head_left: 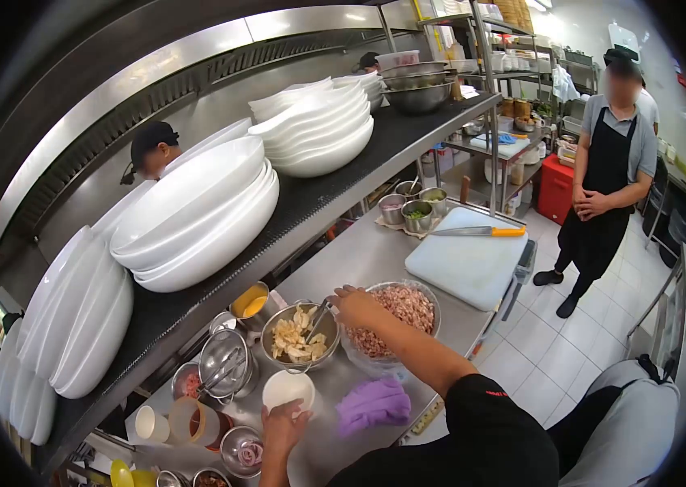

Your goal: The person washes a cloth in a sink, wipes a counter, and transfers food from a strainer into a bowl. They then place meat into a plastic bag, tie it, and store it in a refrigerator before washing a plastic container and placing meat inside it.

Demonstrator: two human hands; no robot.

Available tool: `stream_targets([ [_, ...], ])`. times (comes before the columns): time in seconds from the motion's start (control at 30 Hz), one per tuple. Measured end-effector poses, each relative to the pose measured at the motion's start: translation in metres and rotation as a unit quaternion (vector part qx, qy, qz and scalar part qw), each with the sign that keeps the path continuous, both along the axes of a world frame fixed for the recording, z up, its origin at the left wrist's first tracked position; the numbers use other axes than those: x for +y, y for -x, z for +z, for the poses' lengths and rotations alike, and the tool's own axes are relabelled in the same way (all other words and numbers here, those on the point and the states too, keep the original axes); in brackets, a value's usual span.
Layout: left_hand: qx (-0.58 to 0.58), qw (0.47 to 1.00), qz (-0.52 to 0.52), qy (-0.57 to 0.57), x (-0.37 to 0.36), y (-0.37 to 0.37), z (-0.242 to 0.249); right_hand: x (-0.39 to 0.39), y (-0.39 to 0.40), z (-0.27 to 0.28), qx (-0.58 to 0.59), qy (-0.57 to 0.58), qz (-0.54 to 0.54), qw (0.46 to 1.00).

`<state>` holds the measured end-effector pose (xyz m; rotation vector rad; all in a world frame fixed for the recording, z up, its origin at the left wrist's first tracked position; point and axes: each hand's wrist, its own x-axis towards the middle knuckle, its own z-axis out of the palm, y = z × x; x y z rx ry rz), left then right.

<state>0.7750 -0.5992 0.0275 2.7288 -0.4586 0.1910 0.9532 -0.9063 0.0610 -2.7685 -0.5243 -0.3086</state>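
Note:
My right hand [356, 308] is closed at the handle of a metal utensil [316, 321], whose lower end is among pale, cooked-looking pieces of food [294, 338] in a steel bowl [328, 351]. Beneath my right forearm stands a large bowl lined with clear plastic, full of chopped pinkish meat [399, 312]. My left hand [284, 428] grips the near side of a small white bowl [288, 388], thumb and fingers at its rim. To the right of that bowl lies a crumpled purple cloth [373, 403].
Left of my hands are a steel strainer [225, 357], a yellow-filled container [253, 302] and several small tubs. A knife [477, 231] lies on a white cutting board [464, 264]. White bowls [197, 219] crowd the overhead shelf. A person in an apron [610, 154] stands at right.

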Motion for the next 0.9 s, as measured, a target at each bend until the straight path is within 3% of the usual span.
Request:
stream_targets([
  [0.13, -0.069, 0.990, 0.043, 0.112, -0.013, -0.029, 0.013, 0.023, -0.062, -0.037, -0.049, 0.070, -0.006, 0.996],
  [0.27, -0.060, 0.990, 0.094, 0.089, -0.011, -0.069, 0.002, 0.033, -0.079, -0.043, 0.035, 0.125, -0.002, 0.992],
  [0.37, 0.024, 0.989, 0.123, 0.083, -0.021, -0.089, 0.009, 0.035, -0.079, -0.034, 0.081, 0.139, 0.007, 0.987],
  [0.47, 0.093, 0.976, 0.154, 0.119, -0.027, -0.110, 0.016, 0.036, -0.086, -0.038, 0.045, 0.157, 0.014, 0.986],
  [0.57, 0.027, 0.966, 0.239, 0.093, -0.035, -0.114, 0.018, 0.035, -0.081, -0.030, -0.001, 0.150, 0.023, 0.988],
  [0.67, 0.068, 0.954, 0.197, 0.216, 0.021, -0.167, -0.059, 0.036, -0.072, -0.010, -0.001, 0.151, 0.055, 0.987],
  [0.77, 0.127, 0.919, 0.166, 0.335, 0.004, -0.159, -0.041, 0.053, -0.072, 0.000, 0.038, 0.179, 0.090, 0.979],
  [0.9, 0.227, 0.872, 0.215, 0.377, -0.014, -0.146, -0.010, 0.070, -0.047, 0.012, 0.066, 0.209, 0.107, 0.970],
])
